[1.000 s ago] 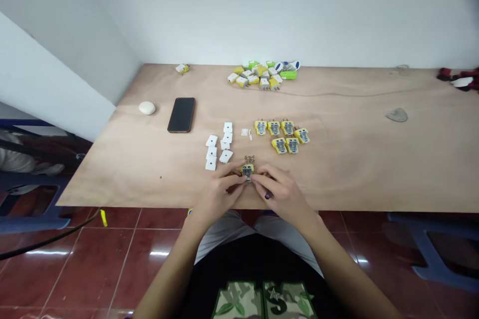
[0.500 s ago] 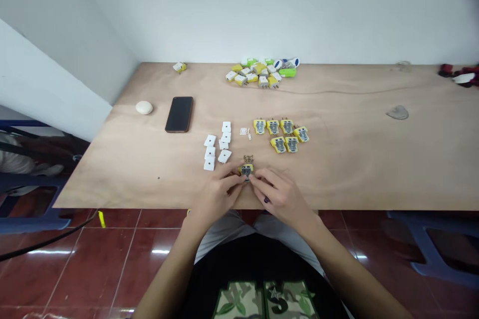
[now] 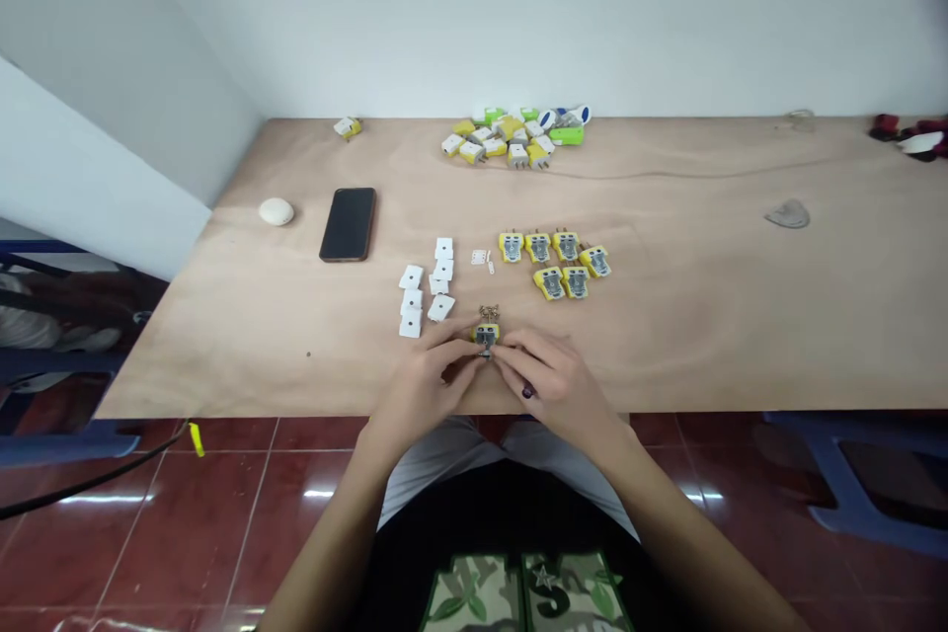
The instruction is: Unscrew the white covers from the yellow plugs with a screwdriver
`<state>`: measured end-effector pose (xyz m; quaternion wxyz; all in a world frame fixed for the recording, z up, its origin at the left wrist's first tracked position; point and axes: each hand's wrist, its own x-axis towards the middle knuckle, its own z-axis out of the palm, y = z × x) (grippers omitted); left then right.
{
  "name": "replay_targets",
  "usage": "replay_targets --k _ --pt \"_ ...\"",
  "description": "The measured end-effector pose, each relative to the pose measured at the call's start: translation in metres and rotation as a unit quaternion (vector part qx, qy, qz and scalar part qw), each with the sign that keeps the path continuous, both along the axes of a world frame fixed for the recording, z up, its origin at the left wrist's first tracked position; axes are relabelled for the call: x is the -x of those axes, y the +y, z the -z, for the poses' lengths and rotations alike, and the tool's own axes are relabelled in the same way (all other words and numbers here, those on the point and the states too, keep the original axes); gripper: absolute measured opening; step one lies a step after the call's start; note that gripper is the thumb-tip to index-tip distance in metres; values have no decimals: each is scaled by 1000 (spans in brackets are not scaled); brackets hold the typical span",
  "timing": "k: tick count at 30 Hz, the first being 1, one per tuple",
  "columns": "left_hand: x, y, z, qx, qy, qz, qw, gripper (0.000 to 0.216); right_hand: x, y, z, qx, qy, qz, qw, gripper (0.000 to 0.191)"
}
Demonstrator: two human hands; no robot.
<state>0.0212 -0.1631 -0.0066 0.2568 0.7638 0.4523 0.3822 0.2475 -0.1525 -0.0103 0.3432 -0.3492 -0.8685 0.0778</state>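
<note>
Near the table's front edge, a yellow and grey electrical plug half (image 3: 486, 333) lies between my hands with its inner side up. My left hand (image 3: 430, 380) grips it from the left, thumb and fingers closed at its side and lower end. From the right, the pinched fingertips of my right hand (image 3: 552, 380) press at the lower part of the plug; whether they hold a small part is hidden. Just beyond it sits a little heap of brass-coloured metal pieces (image 3: 490, 312). White plug covers (image 3: 411, 301) lie in two columns to the left.
Several similar open plug halves (image 3: 549, 282) lie in rows to the right. Small white plastic parts (image 3: 480, 258) are beside them. A phone (image 3: 348, 224) and a white egg-shaped object (image 3: 276, 211) stand left. Assembled plugs (image 3: 472, 151) are piled by the wall.
The view has shifted slightly. My fingertips have moved a little over the lower end of the plug half, which stays in place between both hands.
</note>
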Motion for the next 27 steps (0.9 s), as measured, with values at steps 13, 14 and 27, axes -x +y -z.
replay_targets --k 13,14,27 --pt "-1 1 -6 38 0 -6 999 13 3 -1 -2 42 13 18 999 17" --pt "-1 2 -6 40 0 -7 999 13 3 -1 -2 42 11 17 999 17" --pt "0 1 -5 30 14 -1 999 9 16 13 -43 281 504 -43 816 64"
